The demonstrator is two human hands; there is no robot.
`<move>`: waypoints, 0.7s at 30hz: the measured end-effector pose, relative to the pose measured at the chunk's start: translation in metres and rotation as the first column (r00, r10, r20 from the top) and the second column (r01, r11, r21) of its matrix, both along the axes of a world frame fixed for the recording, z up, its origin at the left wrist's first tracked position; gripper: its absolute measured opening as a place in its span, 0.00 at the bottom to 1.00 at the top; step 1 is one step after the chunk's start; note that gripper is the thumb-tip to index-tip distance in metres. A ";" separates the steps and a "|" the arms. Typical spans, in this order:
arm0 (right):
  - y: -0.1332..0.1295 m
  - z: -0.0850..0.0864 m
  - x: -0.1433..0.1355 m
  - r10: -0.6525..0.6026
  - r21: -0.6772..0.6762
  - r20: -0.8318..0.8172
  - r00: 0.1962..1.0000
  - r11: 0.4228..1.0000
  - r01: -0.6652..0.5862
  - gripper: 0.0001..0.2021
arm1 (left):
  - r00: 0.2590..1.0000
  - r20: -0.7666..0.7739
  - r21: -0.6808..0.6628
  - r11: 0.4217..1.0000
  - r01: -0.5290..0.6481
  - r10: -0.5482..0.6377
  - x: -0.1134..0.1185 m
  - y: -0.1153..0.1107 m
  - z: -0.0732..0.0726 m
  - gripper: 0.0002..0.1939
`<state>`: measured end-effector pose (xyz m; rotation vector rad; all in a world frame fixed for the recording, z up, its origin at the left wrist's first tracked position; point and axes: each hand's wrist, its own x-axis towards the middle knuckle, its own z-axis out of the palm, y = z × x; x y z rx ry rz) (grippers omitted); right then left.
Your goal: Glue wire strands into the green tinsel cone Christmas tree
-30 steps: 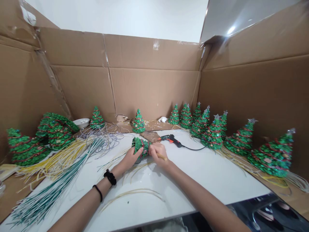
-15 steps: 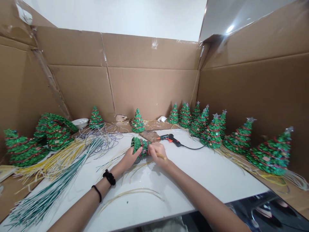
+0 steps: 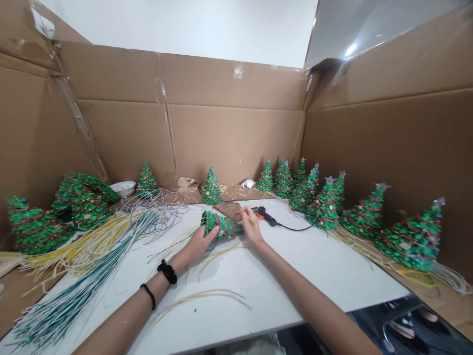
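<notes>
Green tree (image 3: 225,228), wound with red garland, lies on its side in the head view, its wide end in the left hand (image 3: 199,241); that thumb is closed over the near side, while the fingers beneath are hidden. Right of those fingers, the right hand (image 3: 253,230) is at the narrow end, its fingers pinched together around a thin yellowish stick (image 3: 253,221); whether they also touch the tree I cannot tell. Just beyond the right fingers lies a glue gun (image 3: 269,219), partly covered by them, with a brown board (image 3: 226,208) to its left. Farther past the fingers, 1 upright tree (image 3: 211,188) stands near the cardboard wall (image 3: 236,138). Left of the left fingers spread green strips (image 3: 92,281) and yellow strips (image 3: 86,239); nearer than both hands, pale strands (image 3: 212,292) curve across the white tabletop (image 3: 314,276).
</notes>
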<state>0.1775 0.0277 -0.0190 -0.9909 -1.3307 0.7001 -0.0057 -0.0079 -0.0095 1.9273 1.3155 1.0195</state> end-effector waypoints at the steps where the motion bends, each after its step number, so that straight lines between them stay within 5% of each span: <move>1: 0.003 -0.005 0.000 0.019 -0.011 0.011 1.000 1.000 -0.019 0.12 | 1.000 0.004 -0.003 1.000 0.013 -0.013 0.001 -0.001 0.002 0.19; 7: 0.013 -0.023 -0.001 0.049 -0.036 0.053 0.997 0.998 -0.047 0.13 | 1.000 -0.004 0.007 1.000 0.000 0.000 0.002 -0.004 0.006 0.19; 21: 0.014 -0.024 0.004 0.087 0.013 0.270 0.959 0.996 -0.094 0.08 | 1.000 -0.015 0.004 1.000 0.019 -0.019 0.001 -0.003 0.004 0.20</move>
